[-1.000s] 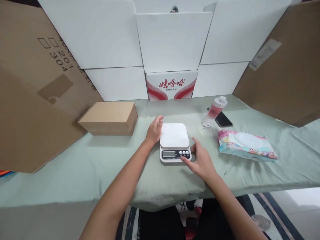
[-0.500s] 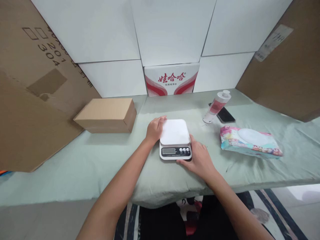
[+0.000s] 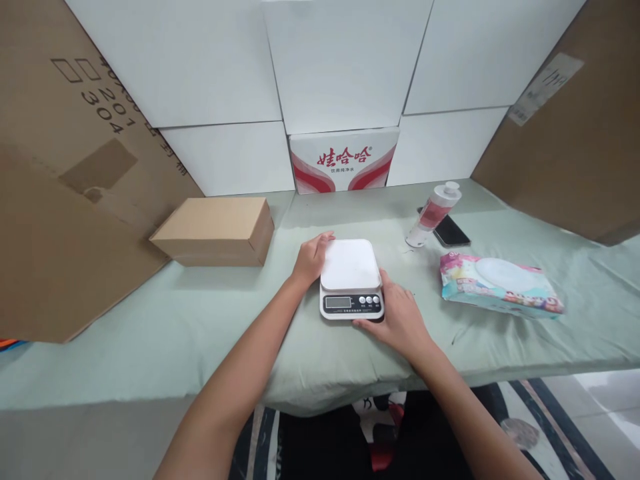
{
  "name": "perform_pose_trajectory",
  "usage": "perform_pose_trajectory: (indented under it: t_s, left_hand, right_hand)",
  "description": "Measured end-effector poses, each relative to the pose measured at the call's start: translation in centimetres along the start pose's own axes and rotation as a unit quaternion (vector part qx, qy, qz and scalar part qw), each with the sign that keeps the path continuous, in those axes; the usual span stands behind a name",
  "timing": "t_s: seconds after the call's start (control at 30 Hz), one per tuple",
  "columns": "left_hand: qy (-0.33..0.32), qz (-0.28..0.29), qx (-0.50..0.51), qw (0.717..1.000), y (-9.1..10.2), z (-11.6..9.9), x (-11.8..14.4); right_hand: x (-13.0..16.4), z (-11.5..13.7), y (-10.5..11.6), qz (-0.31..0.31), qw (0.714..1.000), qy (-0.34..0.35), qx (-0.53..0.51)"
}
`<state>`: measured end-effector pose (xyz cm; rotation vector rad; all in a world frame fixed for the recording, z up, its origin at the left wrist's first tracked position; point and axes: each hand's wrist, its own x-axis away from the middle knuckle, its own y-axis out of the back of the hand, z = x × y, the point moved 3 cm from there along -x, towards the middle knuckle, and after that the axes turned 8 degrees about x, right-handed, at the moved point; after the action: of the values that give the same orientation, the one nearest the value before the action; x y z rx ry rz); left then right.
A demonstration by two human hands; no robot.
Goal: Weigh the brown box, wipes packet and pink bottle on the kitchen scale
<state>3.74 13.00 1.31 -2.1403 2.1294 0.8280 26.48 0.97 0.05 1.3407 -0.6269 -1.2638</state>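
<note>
A: Since a second ago the right hand [image 3: 400,319] has slid in from beside the kitchen scale [image 3: 351,279] and now cups its lower right corner, and the left hand [image 3: 310,257] has closed in on the left edge; in the last half second hardly anything shifted.

B: How do the fingers sit?

A: Left fingers are loosely curled along the left rim of the platform, thumb at the top edge. Right fingers wrap under the front right corner, thumb up the side. Both touch it; whether they grip or merely rest, I can't tell.

B: And the scale itself?

A: White, with a square platform, a grey display and three dark round buttons in front, at the centre of the frame on the green cloth [image 3: 150,333].

B: Count the rest.

A: One scale, one closed cardboard box [image 3: 215,230] left of centre, one bottle [image 3: 433,215], one dark phone [image 3: 451,231] behind it, one pack of wet wipes [image 3: 500,285] at right.
</note>
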Motion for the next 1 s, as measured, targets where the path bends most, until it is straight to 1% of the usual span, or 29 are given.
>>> perform_pose_trajectory:
  t_s: [0.13, 0.37, 0.63, 0.83, 1.0]
  left_hand:
    - [0.004, 0.007, 0.002, 1.0, 0.0, 0.2, -0.1]
    - [0.008, 0.02, 0.004, 1.0, -0.1, 0.2, -0.2]
    - [0.01, 0.029, 0.011, 0.999, -0.2, 0.3, -0.3]
    - [0.012, 0.026, 0.006, 1.0, 0.0, 0.2, -0.3]
    - [0.02, 0.013, 0.0, 1.0, -0.3, 0.2, -0.1]
  right_hand:
    - [-0.1, 0.0, 0.1, 0.01, 1.0, -0.004, -0.007]
    - [-0.1, 0.0, 0.0, 0.009, 1.0, -0.008, -0.009]
    - [-0.2, -0.2, 0.0, 0.037, 0.999, -0.017, -0.015]
    - [-0.3, -0.5, 0.0, 0.03, 0.999, -0.018, -0.035]
    - [-0.2, -1.4, -0.4, 0.021, 0.998, -0.032, -0.054]
